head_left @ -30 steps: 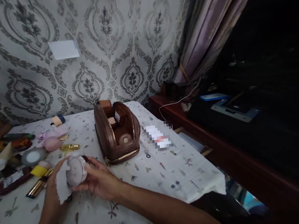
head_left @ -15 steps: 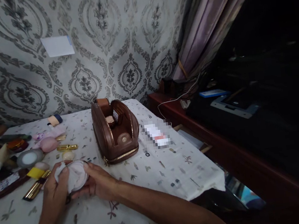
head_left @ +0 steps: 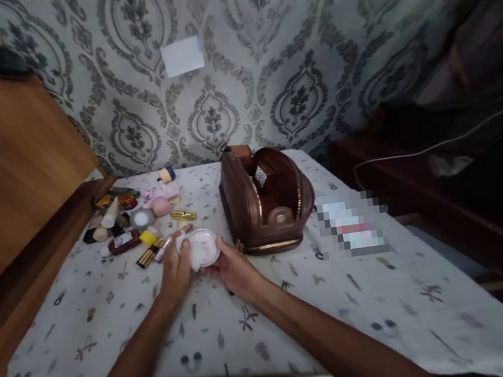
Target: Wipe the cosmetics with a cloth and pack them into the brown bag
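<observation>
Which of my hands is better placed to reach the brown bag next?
Probably your right hand: it sits nearer the bag; your left hand is farther, beside the cosmetics. Both hold the round white object.

Dim light; right side dark, blurred; pixelated patch (head_left: 352, 224) on tablecloth (head_left: 387, 300).

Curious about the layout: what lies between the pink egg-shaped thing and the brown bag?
In the head view, a small beige piece and a gold tube, then a stretch of patterned tablecloth up to the bag.
</observation>
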A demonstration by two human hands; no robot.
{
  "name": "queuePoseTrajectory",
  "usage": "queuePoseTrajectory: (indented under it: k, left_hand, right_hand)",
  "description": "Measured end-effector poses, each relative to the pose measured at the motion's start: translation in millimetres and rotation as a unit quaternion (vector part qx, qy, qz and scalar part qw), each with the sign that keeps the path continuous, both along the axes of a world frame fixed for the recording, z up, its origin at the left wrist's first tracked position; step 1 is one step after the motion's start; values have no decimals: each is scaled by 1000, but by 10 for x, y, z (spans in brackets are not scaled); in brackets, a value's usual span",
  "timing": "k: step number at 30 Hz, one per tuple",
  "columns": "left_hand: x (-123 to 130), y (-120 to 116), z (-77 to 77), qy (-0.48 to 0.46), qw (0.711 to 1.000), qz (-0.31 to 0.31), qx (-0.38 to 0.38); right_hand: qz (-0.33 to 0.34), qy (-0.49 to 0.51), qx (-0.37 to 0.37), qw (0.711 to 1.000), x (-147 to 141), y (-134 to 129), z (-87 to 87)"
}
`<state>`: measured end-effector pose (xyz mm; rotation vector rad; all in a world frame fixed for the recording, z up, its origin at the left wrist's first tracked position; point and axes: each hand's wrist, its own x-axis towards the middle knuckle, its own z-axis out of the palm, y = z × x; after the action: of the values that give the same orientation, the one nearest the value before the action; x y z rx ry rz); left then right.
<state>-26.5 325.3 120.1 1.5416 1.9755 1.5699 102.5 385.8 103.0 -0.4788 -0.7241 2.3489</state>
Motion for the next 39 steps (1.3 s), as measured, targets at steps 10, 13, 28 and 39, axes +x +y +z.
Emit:
queuePoseTrajectory:
  k: [10,13,28,39]
  left_hand:
    - [-85,-44,-106,180,979,-92,35]
    - [-93,-28,-132,207,975,-69,49]
    - [-71,-90,33,-76,996,-19,46]
    - [-68,-129,89,-247,946,-200,-60]
  right_hand:
    - [8,-24,-80,997,-11,15,49]
    - [17,-34,-79,996,-24,11,46]
    - [128,-52,2,990,3,-42,49]
    - [100,-64,-7,993,0,-67,31]
